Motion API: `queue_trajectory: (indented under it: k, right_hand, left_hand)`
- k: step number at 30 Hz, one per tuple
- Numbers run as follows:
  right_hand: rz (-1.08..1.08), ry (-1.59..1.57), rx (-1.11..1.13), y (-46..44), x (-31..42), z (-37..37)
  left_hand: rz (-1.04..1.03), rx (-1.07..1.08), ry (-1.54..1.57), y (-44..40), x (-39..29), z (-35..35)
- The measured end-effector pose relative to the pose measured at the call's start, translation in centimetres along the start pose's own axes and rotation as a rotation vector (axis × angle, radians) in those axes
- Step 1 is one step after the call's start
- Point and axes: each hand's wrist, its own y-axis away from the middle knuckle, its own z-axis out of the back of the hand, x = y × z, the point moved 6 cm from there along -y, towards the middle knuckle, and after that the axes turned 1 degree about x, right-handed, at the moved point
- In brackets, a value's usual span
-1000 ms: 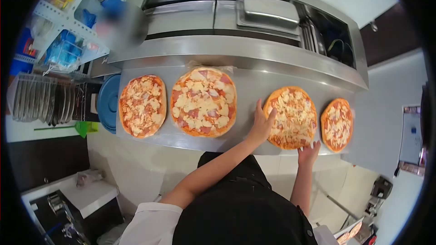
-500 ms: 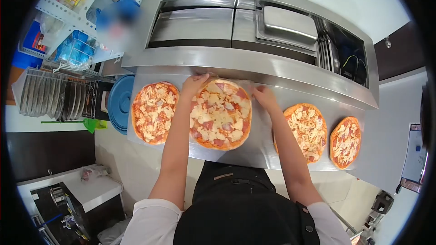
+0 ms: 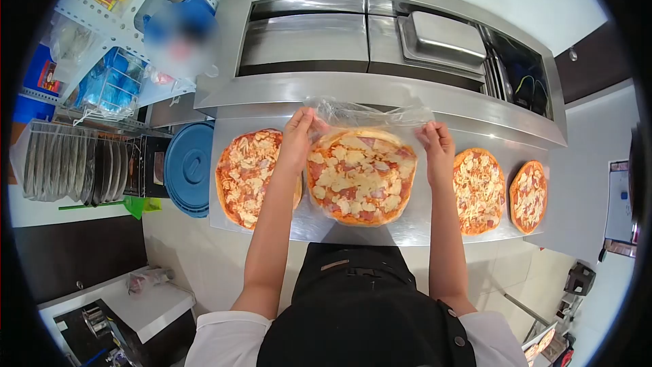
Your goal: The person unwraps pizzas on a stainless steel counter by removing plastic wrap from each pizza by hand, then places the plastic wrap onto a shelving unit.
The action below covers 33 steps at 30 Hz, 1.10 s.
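Observation:
A pizza topped with cheese and ham lies inside a clear plastic bag on the steel counter. My left hand pinches the bag's far left corner. At the far right corner my right hand grips the same bag, its fingers closed. The bag's far edge is stretched between both hands, above the pizza's far rim. Another pizza rests to the left, partly behind my left forearm. On the right lie two more, a pizza beside my right forearm and a pizza near the counter's end.
Behind the counter runs a raised steel unit with an upturned metal pan on it. A blue round lid stands at the left end. Wire racks hold bagged round pans further left.
Both hands have lifted the bag's far edge and pulled it taut, spreading farther apart. The pizza between them now appears a little farther right, as the whole view has shifted somewhat.

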Motion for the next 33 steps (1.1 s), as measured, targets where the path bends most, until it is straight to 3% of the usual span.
queue_trajectory:
  k: [6,9,12,13,14,15,17,18,20,21,23,26,28,30,31,33]
  right_hand:
    - [0.096,0.058,-0.046,1.1,7.5,-2.7]
    - [0.183,0.397,0.098,-0.2,10.5,-5.7]
    - [0.117,0.591,0.441,-1.5,8.3,-11.9]
    - [0.132,0.691,0.673,-0.9,6.9,-14.9]
    - [0.249,0.831,0.771,-0.6,4.1,-17.0]
    - [0.166,1.044,0.928,0.6,1.1,-19.1]
    - [0.216,1.354,1.137,3.6,-5.5,-21.7]
    - [0.213,1.327,1.255,4.8,-10.6,-21.8]
    - [0.097,1.424,1.402,7.8,-13.3,-21.8]
    - [0.088,1.410,1.406,8.7,-13.1,-21.5]
    - [0.267,1.018,1.031,8.6,-9.3,-19.7]
    - [0.208,0.856,0.657,9.2,-1.1,-14.6]
    - [0.141,0.814,0.415,10.4,0.3,-9.2]
    - [-0.257,0.829,0.194,13.5,-0.5,-3.7]
    - [-0.350,1.027,0.210,15.2,-0.4,-2.0]
    - [-0.849,0.793,0.288,20.0,-6.2,2.7]
  left_hand:
    - [0.028,0.215,0.057,4.3,-3.1,-2.1]
    - [0.362,0.185,0.317,8.9,1.0,-2.0]
    - [0.677,0.234,0.640,14.2,8.0,-2.3]
    - [0.766,0.325,0.825,15.7,10.3,-2.9]
    - [0.827,0.251,0.799,17.3,12.9,-2.8]
    - [0.884,0.175,0.771,18.5,14.6,-2.7]
    - [0.932,0.129,0.679,19.3,15.2,-2.9]
    - [0.973,0.091,0.587,19.6,15.4,-2.3]
    - [0.946,0.090,0.462,19.9,15.7,0.0]
    - [0.916,0.105,0.337,19.9,15.8,1.5]
    - [0.859,0.145,0.091,20.0,15.9,4.0]
    - [0.760,0.047,-0.057,19.9,13.3,5.0]
    - [0.730,-0.064,-0.022,18.7,12.8,5.6]
    - [0.747,-0.058,-0.037,17.7,13.4,6.0]
    - [0.754,-0.054,-0.042,17.1,13.9,6.1]
    - [0.761,-0.046,-0.052,16.4,14.8,6.0]
